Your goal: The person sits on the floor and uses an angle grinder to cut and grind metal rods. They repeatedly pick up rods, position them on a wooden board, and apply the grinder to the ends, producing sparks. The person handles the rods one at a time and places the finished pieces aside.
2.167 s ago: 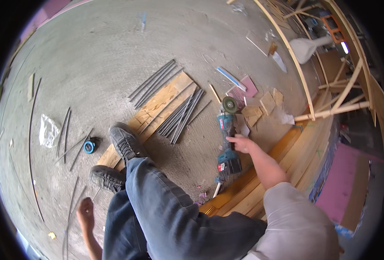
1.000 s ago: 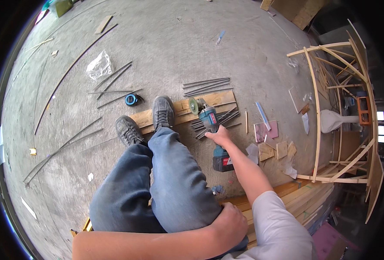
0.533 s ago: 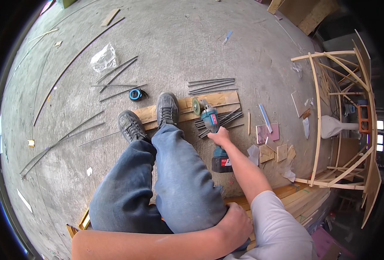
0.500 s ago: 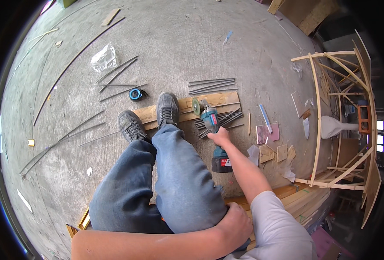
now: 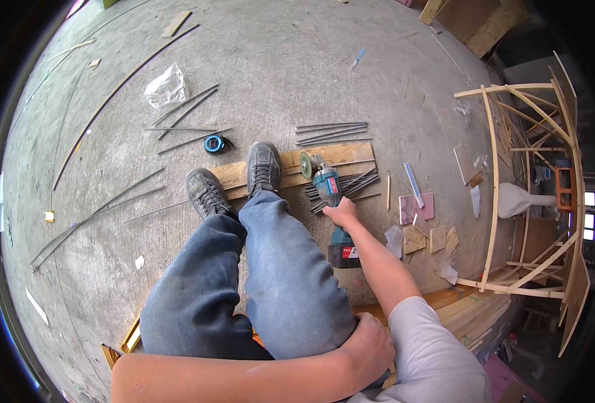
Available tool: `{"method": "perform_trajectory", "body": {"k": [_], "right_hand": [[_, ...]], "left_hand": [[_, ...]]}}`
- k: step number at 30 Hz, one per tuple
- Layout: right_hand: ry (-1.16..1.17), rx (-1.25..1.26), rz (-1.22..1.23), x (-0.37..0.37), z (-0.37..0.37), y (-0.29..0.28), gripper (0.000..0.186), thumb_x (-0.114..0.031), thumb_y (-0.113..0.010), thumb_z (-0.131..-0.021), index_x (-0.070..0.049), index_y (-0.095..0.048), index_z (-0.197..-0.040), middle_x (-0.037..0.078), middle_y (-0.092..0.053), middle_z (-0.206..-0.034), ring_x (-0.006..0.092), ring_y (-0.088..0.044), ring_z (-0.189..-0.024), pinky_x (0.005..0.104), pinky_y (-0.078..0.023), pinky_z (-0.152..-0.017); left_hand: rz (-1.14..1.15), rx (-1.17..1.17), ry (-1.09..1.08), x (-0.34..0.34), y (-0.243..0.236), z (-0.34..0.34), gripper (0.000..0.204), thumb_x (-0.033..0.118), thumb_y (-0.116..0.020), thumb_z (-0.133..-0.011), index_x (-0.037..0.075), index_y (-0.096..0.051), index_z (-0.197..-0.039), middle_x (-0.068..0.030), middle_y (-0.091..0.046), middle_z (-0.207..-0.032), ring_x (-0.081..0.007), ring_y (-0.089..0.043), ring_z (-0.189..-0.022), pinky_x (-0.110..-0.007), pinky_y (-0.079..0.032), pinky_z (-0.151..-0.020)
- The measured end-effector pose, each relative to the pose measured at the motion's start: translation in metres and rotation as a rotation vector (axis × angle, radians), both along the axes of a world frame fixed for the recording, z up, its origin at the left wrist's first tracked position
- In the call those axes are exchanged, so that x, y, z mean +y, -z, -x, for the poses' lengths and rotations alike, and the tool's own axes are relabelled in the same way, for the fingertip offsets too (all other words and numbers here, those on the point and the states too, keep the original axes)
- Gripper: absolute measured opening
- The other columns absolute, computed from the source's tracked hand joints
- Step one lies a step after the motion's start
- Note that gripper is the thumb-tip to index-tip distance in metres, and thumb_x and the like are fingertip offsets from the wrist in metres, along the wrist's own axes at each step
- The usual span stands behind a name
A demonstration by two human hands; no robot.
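Note:
My right hand (image 5: 342,213) is closed around the body of a teal and black cordless angle grinder (image 5: 325,185). Its disc (image 5: 306,164) stands beside a thin metal rod (image 5: 352,163) lying along a wooden plank (image 5: 337,156); whether they touch I cannot tell. Both my shoes press on the plank, left of the disc. Below the grinder's head is a pile of short cut rods (image 5: 358,183), with more short rods (image 5: 331,126) beyond the plank. Crossing my lap, my left hand (image 5: 369,346) rests curled against my right thigh; its fingertips are hidden.
A blue tape measure (image 5: 213,144), loose rods (image 5: 188,111) and a clear plastic bag (image 5: 165,87) lie on the concrete at left. Right of the grinder are wood scraps (image 5: 415,239), a pink board (image 5: 416,208) and a wooden frame (image 5: 493,188). Lumber (image 5: 475,316) is stacked close by my right side.
The view has shifted slightly, so the floor items sit a little further right. Both hands keep their places, and the grinder stays at the plank.

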State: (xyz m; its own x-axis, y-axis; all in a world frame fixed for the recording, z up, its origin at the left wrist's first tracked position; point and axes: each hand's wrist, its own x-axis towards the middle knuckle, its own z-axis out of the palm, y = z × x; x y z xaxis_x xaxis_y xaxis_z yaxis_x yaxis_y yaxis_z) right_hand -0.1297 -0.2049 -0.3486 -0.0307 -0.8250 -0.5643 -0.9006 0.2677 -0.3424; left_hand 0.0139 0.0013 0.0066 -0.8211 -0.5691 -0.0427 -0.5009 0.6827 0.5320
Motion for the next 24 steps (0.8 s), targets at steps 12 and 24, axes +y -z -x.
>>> {"method": "perform_trajectory", "body": {"k": [12, 24], "right_hand": [[0.025, -0.041, -0.01, 0.003, 0.002, 0.004, 0.053, -0.037, -0.076, -0.061, 0.001, -0.067, -0.097, 0.027, -0.068, -0.103, 0.0383, -0.066, -0.1, 0.0433, -0.053, -0.087], [-0.038, 0.066, 0.106, 0.004, -0.007, -0.005, 0.05, -0.036, -0.077, -0.061, 0.001, -0.066, -0.094, 0.026, -0.069, -0.102, 0.0374, -0.067, -0.098, 0.0427, -0.053, -0.087]], "left_hand": [[0.029, 0.013, 0.006, 0.0, 0.001, -0.001, 0.022, 0.019, -0.053, -0.087, 0.002, -0.066, -0.087, -0.0069, -0.064, -0.079, -0.0202, -0.058, -0.073, -0.034, -0.037, -0.062], [0.059, 0.01, -0.035, 0.003, 0.002, 0.002, 0.021, 0.019, -0.054, -0.086, 0.003, -0.067, -0.086, -0.006, -0.064, -0.078, -0.0192, -0.057, -0.072, -0.034, -0.037, -0.061]]}}
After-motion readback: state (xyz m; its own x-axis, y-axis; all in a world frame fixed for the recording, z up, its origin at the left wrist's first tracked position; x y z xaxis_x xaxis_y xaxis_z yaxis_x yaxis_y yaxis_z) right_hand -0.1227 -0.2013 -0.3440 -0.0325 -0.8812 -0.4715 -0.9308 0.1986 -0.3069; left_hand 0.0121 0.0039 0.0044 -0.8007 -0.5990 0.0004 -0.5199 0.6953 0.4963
